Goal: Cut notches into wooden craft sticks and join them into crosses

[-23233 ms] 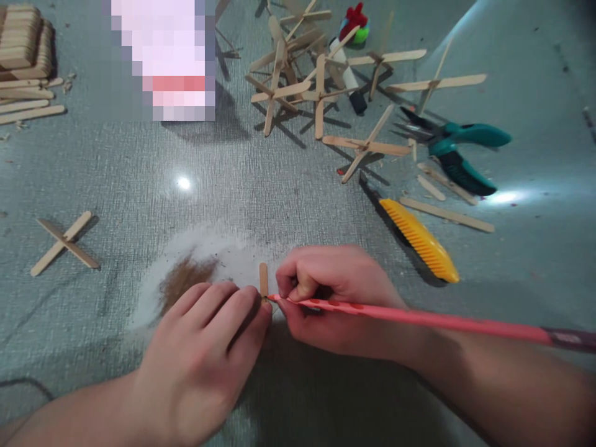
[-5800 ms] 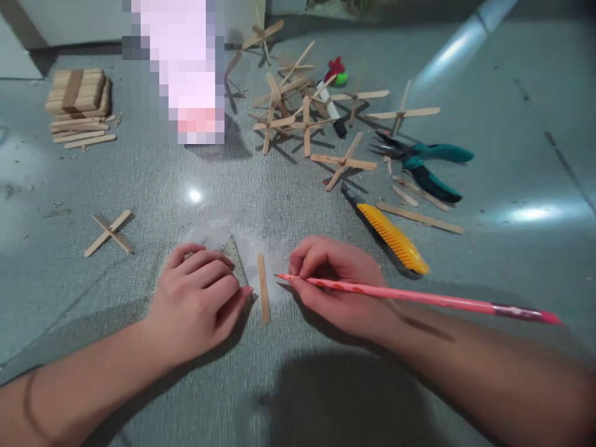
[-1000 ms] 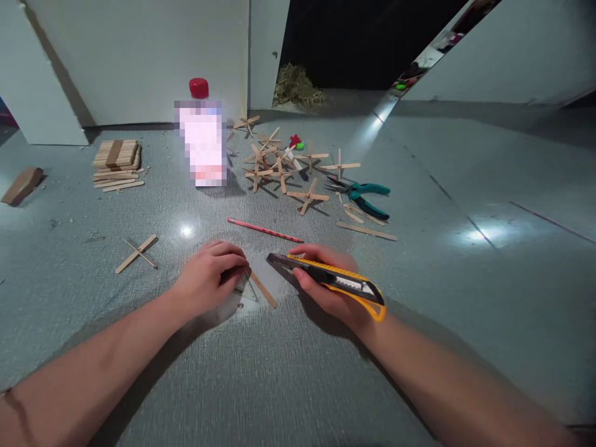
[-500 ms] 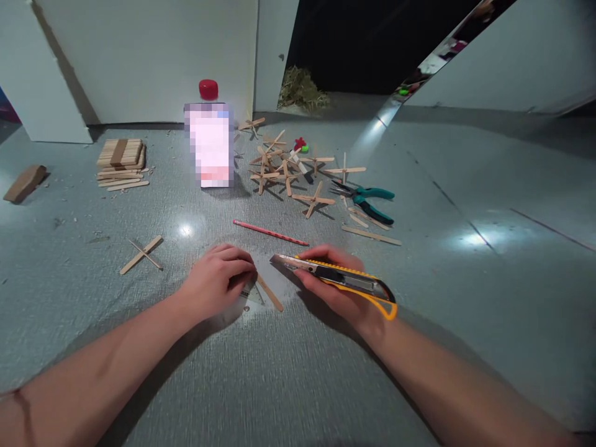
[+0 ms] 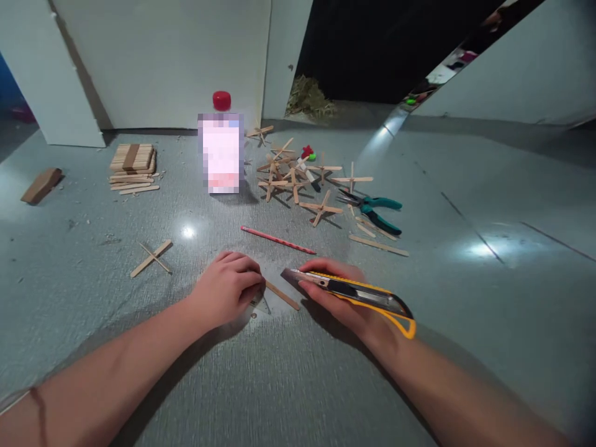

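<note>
Grey textured surface [image 5: 279,385] underneath, with a wooden stick [image 5: 282,295] lying at centre. Over its far end, left hand [image 5: 230,288] with fingers curled down; unclear whether pressing or pinching. Beside the stick, partly under that hand, a clear set square [image 5: 261,304]. Just right of the stick, yellow utility knife [image 5: 361,293] gripped in right hand [image 5: 347,315], blade near the wood, apparently not touching. Best to press the stick flat, fingertips well clear of the edge. Beyond the stick, pink pencil [image 5: 279,240], then teal pliers [image 5: 364,203].
</note>
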`<state>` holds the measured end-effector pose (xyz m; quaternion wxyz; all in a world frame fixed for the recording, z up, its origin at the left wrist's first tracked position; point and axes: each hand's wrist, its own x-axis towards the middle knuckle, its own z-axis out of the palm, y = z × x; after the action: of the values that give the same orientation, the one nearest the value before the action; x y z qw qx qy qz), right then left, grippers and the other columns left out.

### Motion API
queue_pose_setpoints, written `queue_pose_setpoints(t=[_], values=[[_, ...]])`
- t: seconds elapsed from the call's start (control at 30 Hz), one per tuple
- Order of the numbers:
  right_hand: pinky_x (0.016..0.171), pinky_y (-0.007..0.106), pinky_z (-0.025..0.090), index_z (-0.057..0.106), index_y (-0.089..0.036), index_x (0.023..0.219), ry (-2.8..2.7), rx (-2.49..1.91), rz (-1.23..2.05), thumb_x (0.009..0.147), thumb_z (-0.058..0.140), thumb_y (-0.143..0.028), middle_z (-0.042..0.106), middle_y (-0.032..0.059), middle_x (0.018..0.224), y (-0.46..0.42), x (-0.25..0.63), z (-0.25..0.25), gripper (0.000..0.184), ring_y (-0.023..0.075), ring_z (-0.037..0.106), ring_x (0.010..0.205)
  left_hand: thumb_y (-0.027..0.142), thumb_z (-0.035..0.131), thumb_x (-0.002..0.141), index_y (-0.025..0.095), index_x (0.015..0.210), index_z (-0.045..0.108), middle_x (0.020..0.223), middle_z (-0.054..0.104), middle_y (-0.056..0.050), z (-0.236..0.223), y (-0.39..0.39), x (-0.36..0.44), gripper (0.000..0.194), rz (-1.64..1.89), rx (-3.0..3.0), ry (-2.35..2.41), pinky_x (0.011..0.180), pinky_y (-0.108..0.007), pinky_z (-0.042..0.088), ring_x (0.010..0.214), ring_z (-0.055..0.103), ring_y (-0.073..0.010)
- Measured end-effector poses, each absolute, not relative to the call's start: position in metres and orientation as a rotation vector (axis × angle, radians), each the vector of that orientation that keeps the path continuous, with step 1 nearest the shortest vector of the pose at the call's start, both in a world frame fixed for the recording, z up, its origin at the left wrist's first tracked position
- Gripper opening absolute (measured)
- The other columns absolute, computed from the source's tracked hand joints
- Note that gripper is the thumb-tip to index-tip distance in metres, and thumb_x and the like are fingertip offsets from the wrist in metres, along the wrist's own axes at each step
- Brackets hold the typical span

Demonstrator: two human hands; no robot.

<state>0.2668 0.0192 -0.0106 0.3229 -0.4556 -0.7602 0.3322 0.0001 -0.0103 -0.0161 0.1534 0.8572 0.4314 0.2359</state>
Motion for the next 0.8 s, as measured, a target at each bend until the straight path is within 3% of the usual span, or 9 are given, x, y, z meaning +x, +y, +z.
queue_pose_setpoints(t=[0.47, 0.8], values=[[0.082, 0.036, 0.064, 0.075, -0.028, 0.108, -2.122, -1.106, 0.819, 0.095, 0.064, -0.033, 0.083, 0.0033, 0.100, 0.0133, 0.2672, -0.0099, 0.017, 0.0221, 0.079, 0.089, 0.017, 0.058, 0.097, 0.021, 0.102, 0.079, 0.108, 0.080, -0.002, -0.0160, -0.0094, 0.0023, 0.022, 0.760, 2.506, 1.207, 0.091, -0.043, 0.050, 0.102, 0.070, -0.0233], [0.075, 0.040, 0.063, 0.073, -0.033, 0.106, -2.157, -1.099, 0.738, 0.099, 0.060, -0.039, 0.081, 0.0018, 0.097, 0.0137, 0.2716, -0.0166, 0.016, 0.0264, 0.079, 0.087, 0.020, 0.059, 0.096, 0.020, 0.103, 0.079, 0.112, 0.080, -0.002, -0.0154, -0.0147, 0.0062, 0.021, 0.679, 2.529, 1.350, 0.095, -0.043, 0.047, 0.106, 0.070, -0.0228]])
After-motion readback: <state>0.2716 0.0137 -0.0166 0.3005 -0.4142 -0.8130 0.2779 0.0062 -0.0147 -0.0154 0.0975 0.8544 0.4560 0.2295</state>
